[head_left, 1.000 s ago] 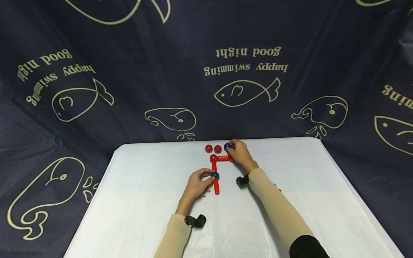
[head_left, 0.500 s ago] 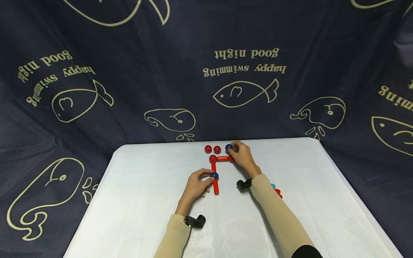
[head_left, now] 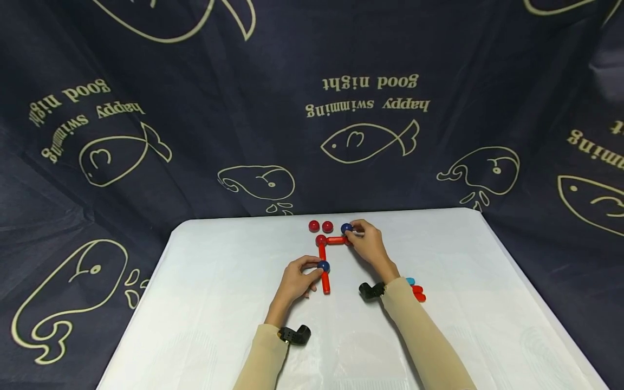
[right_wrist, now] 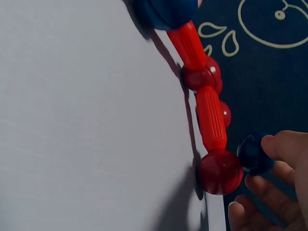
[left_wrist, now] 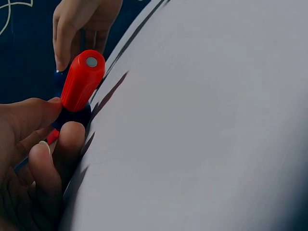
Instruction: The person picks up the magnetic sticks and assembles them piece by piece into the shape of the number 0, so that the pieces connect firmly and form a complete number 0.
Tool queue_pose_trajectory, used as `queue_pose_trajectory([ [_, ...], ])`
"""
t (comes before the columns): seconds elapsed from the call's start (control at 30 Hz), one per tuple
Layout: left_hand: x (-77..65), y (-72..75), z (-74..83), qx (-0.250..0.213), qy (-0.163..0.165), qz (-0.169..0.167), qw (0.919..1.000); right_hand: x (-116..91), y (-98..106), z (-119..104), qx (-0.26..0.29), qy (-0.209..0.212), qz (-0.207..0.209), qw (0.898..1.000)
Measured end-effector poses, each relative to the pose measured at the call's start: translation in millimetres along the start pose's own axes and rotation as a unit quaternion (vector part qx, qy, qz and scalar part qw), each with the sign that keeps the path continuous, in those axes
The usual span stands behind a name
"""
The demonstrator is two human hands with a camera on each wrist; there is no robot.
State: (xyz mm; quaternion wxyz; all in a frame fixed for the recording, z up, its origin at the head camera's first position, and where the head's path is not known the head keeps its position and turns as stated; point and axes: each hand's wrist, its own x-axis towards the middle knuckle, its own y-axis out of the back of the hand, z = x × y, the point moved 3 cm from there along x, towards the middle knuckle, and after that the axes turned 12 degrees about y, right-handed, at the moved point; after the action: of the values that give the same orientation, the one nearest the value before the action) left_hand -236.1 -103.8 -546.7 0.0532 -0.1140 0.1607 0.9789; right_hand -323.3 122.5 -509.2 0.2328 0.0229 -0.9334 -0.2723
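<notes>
Your right hand (head_left: 372,245), pinching a dark-blue ball (head_left: 346,228), has drawn it slightly toward you, just beside the rightmost red ball (right_wrist: 220,172), seemingly lined up for joining, while your left hand (head_left: 294,279) pinches another dark-blue ball (head_left: 324,266) between two red rods (head_left: 326,284).

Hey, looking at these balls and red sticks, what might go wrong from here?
The blue ball in the right hand is very near the red end ball; contact might knock that one askew. The two separate red balls close by could roll if brushed.
</notes>
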Motion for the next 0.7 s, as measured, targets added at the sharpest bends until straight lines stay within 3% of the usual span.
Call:
queue_pose_trajectory([
  [0.33, -0.3, -0.3, -0.8, -0.003, 0.000, -0.003, 1.0000, -24, 3, -16, 0.019, 0.033, 0.000, 0.999],
  [0.7, -0.6, 1.0, 0.6, 0.004, -0.006, 0.000, 1.0000, -52, -1, -45, 0.060, 0.031, -0.031, 0.997],
])
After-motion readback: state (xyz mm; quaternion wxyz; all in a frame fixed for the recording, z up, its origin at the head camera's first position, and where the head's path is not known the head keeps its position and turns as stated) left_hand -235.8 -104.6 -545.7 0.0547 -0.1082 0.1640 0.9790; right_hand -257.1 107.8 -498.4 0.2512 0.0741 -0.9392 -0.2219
